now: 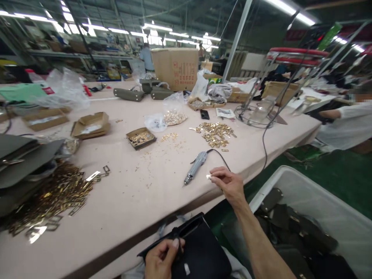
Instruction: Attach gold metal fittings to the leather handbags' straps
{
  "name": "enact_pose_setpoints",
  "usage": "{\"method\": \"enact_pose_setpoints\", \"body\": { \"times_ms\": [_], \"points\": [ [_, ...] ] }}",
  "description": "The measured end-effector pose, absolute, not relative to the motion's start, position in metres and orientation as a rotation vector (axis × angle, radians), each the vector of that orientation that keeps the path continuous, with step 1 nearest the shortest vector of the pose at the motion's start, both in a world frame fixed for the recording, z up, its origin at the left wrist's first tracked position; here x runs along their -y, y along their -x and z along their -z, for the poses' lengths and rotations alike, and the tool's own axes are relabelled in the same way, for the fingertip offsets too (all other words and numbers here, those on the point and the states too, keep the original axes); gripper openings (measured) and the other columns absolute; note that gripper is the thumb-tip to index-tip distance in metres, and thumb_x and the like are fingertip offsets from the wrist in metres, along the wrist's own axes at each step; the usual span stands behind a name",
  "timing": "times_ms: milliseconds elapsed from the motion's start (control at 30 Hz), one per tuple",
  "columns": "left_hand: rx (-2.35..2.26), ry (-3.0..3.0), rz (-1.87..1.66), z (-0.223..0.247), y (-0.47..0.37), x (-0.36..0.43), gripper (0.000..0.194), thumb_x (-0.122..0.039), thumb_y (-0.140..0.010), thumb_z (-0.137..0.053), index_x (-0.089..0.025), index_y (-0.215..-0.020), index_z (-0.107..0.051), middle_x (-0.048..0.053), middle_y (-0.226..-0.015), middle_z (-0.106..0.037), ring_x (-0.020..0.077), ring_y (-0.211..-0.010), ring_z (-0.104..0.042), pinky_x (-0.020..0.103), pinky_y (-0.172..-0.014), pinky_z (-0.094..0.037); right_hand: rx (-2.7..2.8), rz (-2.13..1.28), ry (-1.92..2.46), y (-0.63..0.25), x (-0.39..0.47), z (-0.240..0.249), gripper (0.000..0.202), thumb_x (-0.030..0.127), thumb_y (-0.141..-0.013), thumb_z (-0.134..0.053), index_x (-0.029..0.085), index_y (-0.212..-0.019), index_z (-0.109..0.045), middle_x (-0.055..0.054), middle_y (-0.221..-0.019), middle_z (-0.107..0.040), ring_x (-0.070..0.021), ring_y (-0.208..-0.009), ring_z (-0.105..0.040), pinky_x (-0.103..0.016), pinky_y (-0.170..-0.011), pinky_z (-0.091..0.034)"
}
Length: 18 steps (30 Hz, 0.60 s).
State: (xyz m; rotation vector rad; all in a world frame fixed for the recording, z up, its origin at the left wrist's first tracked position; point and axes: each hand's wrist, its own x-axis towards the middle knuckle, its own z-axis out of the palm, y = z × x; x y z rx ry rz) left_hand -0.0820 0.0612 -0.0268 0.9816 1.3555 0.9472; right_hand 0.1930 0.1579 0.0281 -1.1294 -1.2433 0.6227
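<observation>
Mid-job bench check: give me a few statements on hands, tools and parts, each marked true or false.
1. The right hand pinches a small shiny metal piece. True.
2. The left hand grips the electric screwdriver. False: the left hand is on the black bag, and the electric screwdriver lies on the table.
3. The black phone lies beyond the right-hand pile of gold fittings. True.
4. The white bin stands on the person's left. False: the white bin is on the right, with dark bag-like items inside.
5. The red-topped metal stand rests on the table. True.
</observation>
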Motion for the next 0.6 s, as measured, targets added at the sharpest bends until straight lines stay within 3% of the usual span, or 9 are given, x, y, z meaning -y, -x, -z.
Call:
{"method": "enact_pose_setpoints", "body": {
  "times_ms": [167,267,400,600],
  "points": [
    [-1.282,-0.858,-0.963,0.031,0.082,-0.063,0.046,-0.06,-0.077,-0.077,-0.015,-0.074,-0.079,0.009,-0.072,-0.073,0.0199,-0.065,-0.06,0.027,-0.062,-0.047,1.122,-1.067,1.059,-0.139,-0.125,-0.018,0.04,0.029,-0.077,-0.087,0.021,-0.113,-0.072,-0.008,-0.097,-0.074,-0.0204,-0.084,-0.071,-0.035,-0.08,-0.062],
    [-1.254,-0.853,-0.958,0.031,0.082,-0.062,0.04,-0.052,-0.081,-0.077,-0.013,-0.076,-0.08,0.008,-0.066,-0.071,0.0161,-0.059,-0.058,0.024,-0.057,-0.043,1.202,-1.277,1.096,-0.12,-0.107,-0.018,0.03,0.028,-0.077,-0.087,0.021,-0.103,-0.075,-0.006,-0.091,-0.075,-0.0211,-0.083,-0.072,-0.034,-0.078,-0.061],
    [-1.24,-0.737,-1.0,0.034,0.081,-0.061,0.033,-0.044,-0.075,-0.084,-0.011,-0.076,-0.077,0.006,-0.06,-0.068,0.0112,-0.049,-0.053,0.021,-0.048,-0.036,1.535,-1.366,1.131,-0.108,-0.1,-0.023,0.011,0.028,-0.085,-0.079,0.021,-0.093,-0.079,-0.005,-0.09,-0.074,-0.0198,-0.083,-0.069,-0.03,-0.073,-0.056],
    [-1.14,-0.709,-1.028,0.036,0.085,-0.056,0.027,-0.036,-0.077,-0.084,-0.01,-0.084,-0.08,0.006,-0.06,-0.069,0.0114,-0.052,-0.056,0.021,-0.052,-0.039,1.77,-1.273,1.162,-0.09,-0.103,-0.014,0.012,0.023,-0.091,-0.069,0.023,-0.098,-0.079,-0.004,-0.088,-0.071,-0.0178,-0.079,-0.066,-0.028,-0.068,-0.053]
  ]
}}
